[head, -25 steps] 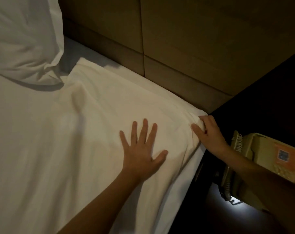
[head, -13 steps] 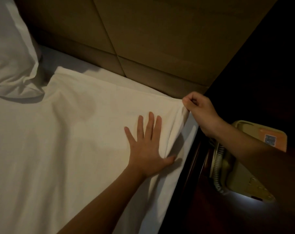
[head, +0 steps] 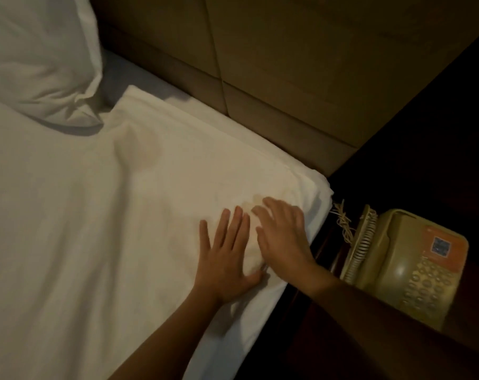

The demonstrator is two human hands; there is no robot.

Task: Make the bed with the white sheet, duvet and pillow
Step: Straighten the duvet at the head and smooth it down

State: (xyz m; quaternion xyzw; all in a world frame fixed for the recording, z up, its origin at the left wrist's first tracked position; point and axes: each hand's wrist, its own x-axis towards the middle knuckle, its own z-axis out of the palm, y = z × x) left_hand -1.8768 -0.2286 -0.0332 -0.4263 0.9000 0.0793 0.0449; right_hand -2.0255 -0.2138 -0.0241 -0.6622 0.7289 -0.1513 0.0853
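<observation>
A white duvet [head: 101, 215] covers the bed, its top corner lying near the bed's right edge. Beneath it, a strip of white sheet [head: 318, 187] shows along the headboard side and at the corner. A white pillow [head: 35, 56] leans at the top left. My left hand [head: 227, 259] presses flat on the duvet near the corner, fingers straight and spread. My right hand [head: 282, 239] lies flat on the duvet just to the right of it, fingers straight, slightly blurred.
A padded brown headboard [head: 287, 64] runs behind the bed. To the right stands a dark bedside table [head: 329, 346] carrying a beige telephone [head: 408, 264] with a coiled cord close to the mattress corner.
My right hand let go of the duvet corner it was pulling up and came down flat on the duvet beside my left hand. The corner now lies flat.
</observation>
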